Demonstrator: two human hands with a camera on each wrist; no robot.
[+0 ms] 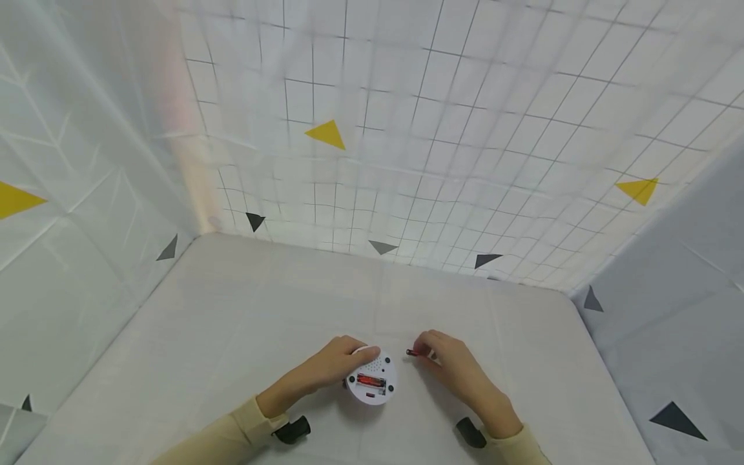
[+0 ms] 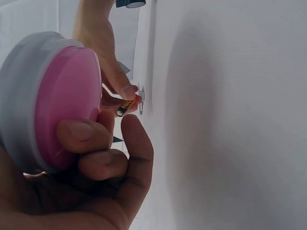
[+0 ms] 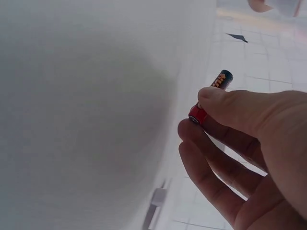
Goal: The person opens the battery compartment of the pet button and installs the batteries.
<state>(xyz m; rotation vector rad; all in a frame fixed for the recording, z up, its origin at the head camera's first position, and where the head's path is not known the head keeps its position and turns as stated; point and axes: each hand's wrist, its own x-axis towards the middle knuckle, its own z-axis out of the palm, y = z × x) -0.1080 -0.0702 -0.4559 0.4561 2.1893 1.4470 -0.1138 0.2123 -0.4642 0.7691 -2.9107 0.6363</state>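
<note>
My left hand (image 1: pixel 340 357) grips a round white device (image 1: pixel 378 400) by its edge, thumb across the back and fingers beneath. Its underside faces up, showing speaker holes, dark round feet and an uncovered battery compartment with a red battery (image 1: pixel 371 381) inside. In the left wrist view the other side of the device is pink (image 2: pixel 69 96). To the right, my right hand (image 1: pixel 453 365) pinches a small red and black battery (image 3: pixel 221 80) between thumb and fingers, just above the table and apart from the device.
A small grey and white object (image 3: pixel 157 199) lies on the table by my right hand; its kind cannot be told. White cloth covers the table (image 1: pixel 279 290). A gridded sheet (image 1: pixel 395 161) hangs behind, with cloth walls on both sides.
</note>
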